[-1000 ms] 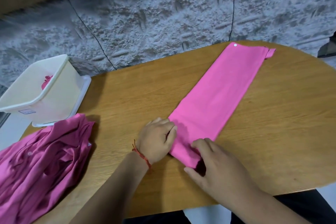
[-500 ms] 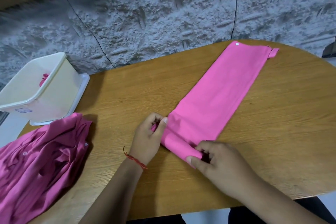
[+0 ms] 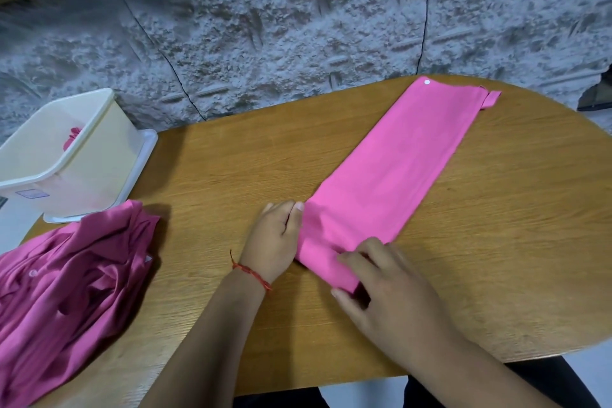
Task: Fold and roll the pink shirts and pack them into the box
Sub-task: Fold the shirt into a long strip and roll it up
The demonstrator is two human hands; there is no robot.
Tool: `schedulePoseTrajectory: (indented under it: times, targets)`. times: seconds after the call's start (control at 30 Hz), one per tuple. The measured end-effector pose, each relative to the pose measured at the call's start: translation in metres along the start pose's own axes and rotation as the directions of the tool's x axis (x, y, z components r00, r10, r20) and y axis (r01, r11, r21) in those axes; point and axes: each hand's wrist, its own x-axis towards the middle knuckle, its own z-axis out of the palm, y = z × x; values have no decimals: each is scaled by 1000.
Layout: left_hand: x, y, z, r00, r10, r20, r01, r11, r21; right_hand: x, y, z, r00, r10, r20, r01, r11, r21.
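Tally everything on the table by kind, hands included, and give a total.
folded pink shirt: 1
heap of darker pink shirts: 1 (shirts within cannot be counted)
plastic box: 1
pink cloth in the box: 1
white lid under the box: 1
hands gripping that shirt, left hand and right hand: 2
Total: 7

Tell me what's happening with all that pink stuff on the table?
Someone is rolling up a folded pink shirt on the wooden table. The left hand and right hand both grip its near end, where there is a small roll; the rest lies flat in a long strip reaching away. A heap of darker pink shirts waits at the left, and the white box behind it holds something pink.
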Motion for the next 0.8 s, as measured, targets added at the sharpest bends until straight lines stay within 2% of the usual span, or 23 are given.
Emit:
schedulePoseTrajectory:
  times: [0.07, 0.13, 0.23, 0.37, 0.43, 0.57, 0.73, 0.8]
  targets:
    - [10, 2, -1, 998, 13, 66, -18, 997, 79, 3, -1, 2, 999, -17, 34, 19, 999, -38]
    - [19, 3, -2, 991, 5, 131, -23, 990, 139, 4, -2, 2, 999, 27, 37, -26, 1000, -16]
    - [23, 6, -2, 989, -23, 146, 3, 990, 140, 4, -1, -3, 996, 85, 27, -86, 995, 46]
    - [6, -4, 2, 997, -80, 19, 82, 989, -123, 8, 3, -6, 988, 148, 35, -151, 975, 161]
    - [0, -11, 3, 995, -100, -9, 96, 979, -181, 11, 6, -7, 983, 180, 40, -185, 965, 188]
    - [-3, -12, 4, 992, -117, -40, 105, 970, -219, 14, 17, -11, 969, 245, 44, -249, 941, 228]
    - [-5, -2, 7, 966, -119, -230, 90, 987, -132, 15, 20, -12, 962, 266, 59, -271, 920, 284]
    - [-7, 2, 6, 956, -126, -265, 95, 987, -129, 13, 21, -14, 953, 290, 85, -302, 893, 333]
